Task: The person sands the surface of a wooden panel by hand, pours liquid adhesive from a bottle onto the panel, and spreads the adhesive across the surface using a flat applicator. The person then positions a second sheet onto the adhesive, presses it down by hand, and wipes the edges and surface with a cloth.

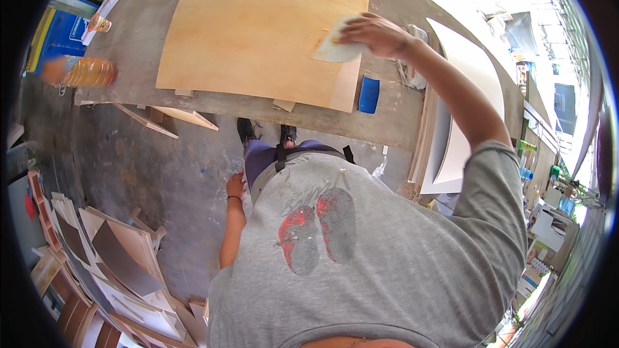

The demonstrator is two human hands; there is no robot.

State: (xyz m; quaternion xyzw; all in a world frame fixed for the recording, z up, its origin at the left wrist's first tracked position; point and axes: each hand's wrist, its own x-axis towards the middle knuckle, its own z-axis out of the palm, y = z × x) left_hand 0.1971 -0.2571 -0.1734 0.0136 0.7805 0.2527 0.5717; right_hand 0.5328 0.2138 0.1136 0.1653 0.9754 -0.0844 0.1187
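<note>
A large light-brown wooden panel (251,32) lies on the worktable, raised on small wooden blocks (284,105). At its right side, my right hand (374,33) is closed on a flat whitish scraper-like piece (337,49), tilted against the panel's surface. An orange-yellow smear (320,38) shows beside the piece's left edge. The panel has a wet-looking sheen, with a paler strip along its right edge. My left hand (236,185) hangs low beside my thigh, its fingers loosely apart and nothing visible in them.
A blue curved piece (369,95) lies right of the panel. On the left stand a bottle of orange liquid (90,71), a small cup (100,23) and a blue-yellow container (64,32). White sheets (474,71) lean at the right. Board offcuts (122,264) crowd the lower left.
</note>
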